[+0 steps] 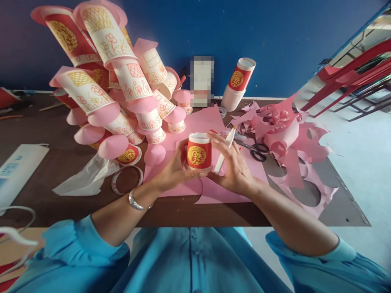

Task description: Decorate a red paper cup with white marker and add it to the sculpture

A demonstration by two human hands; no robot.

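Note:
A red paper cup (198, 152) with a gold emblem stands upright between my hands, over pink paper. My left hand (176, 165) wraps its left side and underside. A white marker pen (225, 151) with a yellowish tip, pointing up, rests in my right hand (233, 167), between thumb and fingers. The fingertips of that hand touch the cup's upper right rim. Left of the cup, on the pink paper, lies a small pink paper cone (154, 155).
Paper-cup towers (131, 77) with pink cone roofs crowd the left back. A cup stack (238, 83) leans by the blue wall. Scissors (256, 151) and pink paper scraps (284, 134) lie right. A tape roll (127, 167) and a white power strip (21, 171) are left.

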